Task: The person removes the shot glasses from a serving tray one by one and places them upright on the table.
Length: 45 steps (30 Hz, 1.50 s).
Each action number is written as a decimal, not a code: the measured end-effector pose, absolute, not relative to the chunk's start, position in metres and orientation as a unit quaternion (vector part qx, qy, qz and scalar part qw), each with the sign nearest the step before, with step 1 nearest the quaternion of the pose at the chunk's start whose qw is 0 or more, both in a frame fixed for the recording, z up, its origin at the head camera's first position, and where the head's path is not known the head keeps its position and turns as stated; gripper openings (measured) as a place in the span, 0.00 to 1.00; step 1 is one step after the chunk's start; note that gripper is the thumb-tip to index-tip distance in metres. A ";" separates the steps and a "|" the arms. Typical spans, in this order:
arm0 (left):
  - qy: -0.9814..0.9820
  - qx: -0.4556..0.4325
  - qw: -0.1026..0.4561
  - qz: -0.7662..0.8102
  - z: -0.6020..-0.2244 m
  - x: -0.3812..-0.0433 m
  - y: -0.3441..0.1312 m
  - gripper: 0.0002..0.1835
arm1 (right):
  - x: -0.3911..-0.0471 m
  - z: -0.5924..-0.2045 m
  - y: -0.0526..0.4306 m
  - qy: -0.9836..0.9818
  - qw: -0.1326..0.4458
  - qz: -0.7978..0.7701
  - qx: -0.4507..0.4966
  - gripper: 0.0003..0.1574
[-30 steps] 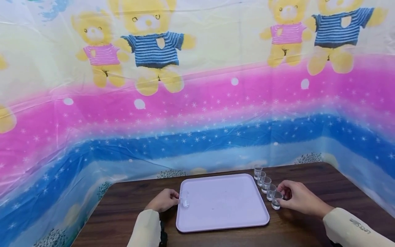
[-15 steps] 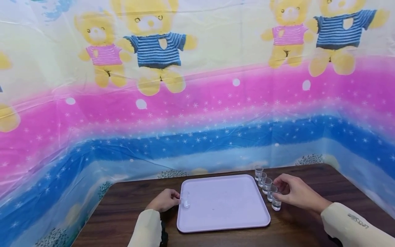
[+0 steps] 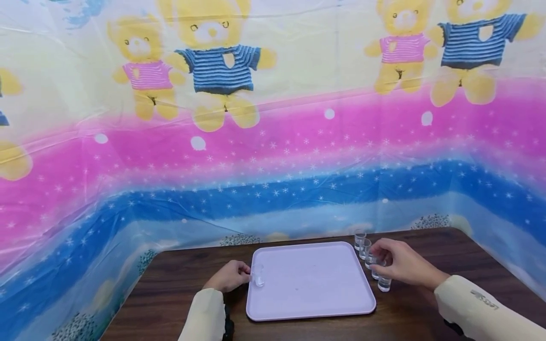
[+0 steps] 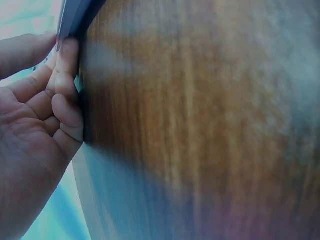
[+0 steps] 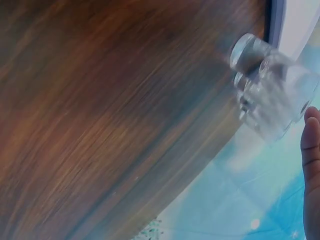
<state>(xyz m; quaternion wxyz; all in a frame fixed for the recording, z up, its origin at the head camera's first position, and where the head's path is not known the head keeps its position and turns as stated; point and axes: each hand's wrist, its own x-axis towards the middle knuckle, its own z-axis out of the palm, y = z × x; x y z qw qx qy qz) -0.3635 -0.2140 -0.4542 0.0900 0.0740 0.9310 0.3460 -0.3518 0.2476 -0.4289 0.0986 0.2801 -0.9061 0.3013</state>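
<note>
The left hand (image 3: 230,276) pinches the left edge of a pale lilac tray (image 3: 311,284) between thumb and fingers, as the left wrist view shows close up. Just inside that edge stands a small clear shot glass (image 3: 259,276). Beyond the tray's right edge, a row of several more shot glasses (image 3: 384,284) runs front to back on the table. Over the front part of this row is the right hand (image 3: 405,264), thumb and fingers spread apart and partly covering the middle glasses. In the right wrist view, its fingers (image 5: 311,150) show beside the blurred glasses (image 5: 272,85).
Dark wood-grain table (image 3: 179,270) lies under everything, its far edge close behind the tray and the row of glasses. A printed curtain (image 3: 281,189) with teddy bears hangs behind the table and around its sides.
The right hand has moved up and to the left, from beside the front glass to over the row. The front glass stays standing on the table. The left hand keeps its grip on the tray.
</note>
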 end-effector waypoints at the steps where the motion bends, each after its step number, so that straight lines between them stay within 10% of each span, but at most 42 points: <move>1: 0.931 0.073 0.092 0.346 -0.454 -0.364 -0.214 0.08 | -0.352 -0.429 0.244 -0.906 0.096 0.301 0.281 0.18; 45: 0.933 0.064 0.088 0.343 -0.450 -0.359 -0.216 0.07 | -0.382 -0.428 0.049 -0.862 0.002 0.340 0.375 0.20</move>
